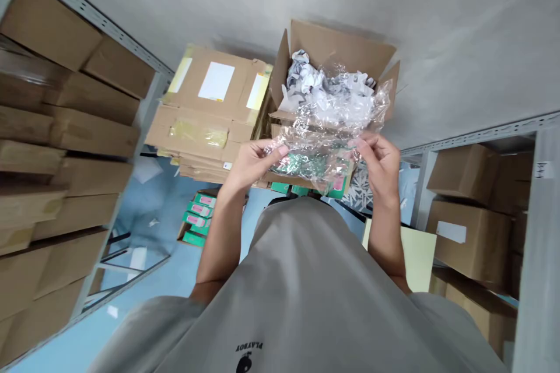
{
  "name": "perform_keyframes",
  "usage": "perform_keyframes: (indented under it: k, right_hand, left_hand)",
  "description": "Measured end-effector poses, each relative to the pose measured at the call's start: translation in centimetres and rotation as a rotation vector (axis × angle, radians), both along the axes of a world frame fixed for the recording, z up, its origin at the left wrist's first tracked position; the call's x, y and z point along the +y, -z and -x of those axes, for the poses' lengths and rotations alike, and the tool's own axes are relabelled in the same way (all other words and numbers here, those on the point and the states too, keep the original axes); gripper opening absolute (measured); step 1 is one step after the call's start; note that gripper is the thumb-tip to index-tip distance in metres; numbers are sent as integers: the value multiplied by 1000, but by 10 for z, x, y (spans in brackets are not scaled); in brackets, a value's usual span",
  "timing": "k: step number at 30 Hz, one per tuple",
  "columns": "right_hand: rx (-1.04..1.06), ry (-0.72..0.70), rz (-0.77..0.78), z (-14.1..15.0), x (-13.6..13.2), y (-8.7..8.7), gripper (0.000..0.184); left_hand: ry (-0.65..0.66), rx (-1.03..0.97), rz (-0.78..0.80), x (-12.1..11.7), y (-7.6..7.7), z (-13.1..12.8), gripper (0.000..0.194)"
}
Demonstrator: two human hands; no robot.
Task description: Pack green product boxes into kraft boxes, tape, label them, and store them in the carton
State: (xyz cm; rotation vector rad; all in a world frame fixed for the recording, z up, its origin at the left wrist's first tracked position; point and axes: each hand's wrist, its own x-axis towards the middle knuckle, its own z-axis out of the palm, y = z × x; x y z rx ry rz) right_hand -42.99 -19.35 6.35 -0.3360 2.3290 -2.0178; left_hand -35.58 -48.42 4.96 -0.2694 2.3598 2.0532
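Note:
A crinkled clear plastic bag stretches between my two hands in front of my chest. My left hand pinches its left edge between thumb and fingers. On the other side my right hand grips the right edge in the same way. Through the film, green and pink packs show below, partly blurred by glare. Just beyond the bag stands an open cardboard box with its flaps up, holding crumpled white paper. Part of the plastic overlaps the box's near edge.
Flattened cardboard boxes are stacked to the left of the open box. Green boxes with pink labels stand low at the left. Shelves of brown cartons rise on the left, and more cartons fill the right shelf.

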Motion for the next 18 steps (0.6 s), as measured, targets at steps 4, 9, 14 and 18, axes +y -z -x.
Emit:
perform_keyframes:
  k: [4,9,14,18]
  right_hand:
    - [26,-39,-133,-5,3,6,64]
    - [104,-50,-260,-7,-5,13,54]
    - [130,117,-160,-20,-17,31,26]
    - [93,133,-173,-34,-20,39,18]
  left_hand:
    - [147,-55,-20,-10,13,-8,43]
    - [40,-81,-62,-21,33,-10,41]
    - [-116,-56,-183,-19,50,-11,60]
    - [-105,-100,-228,-12,57,-16,66]
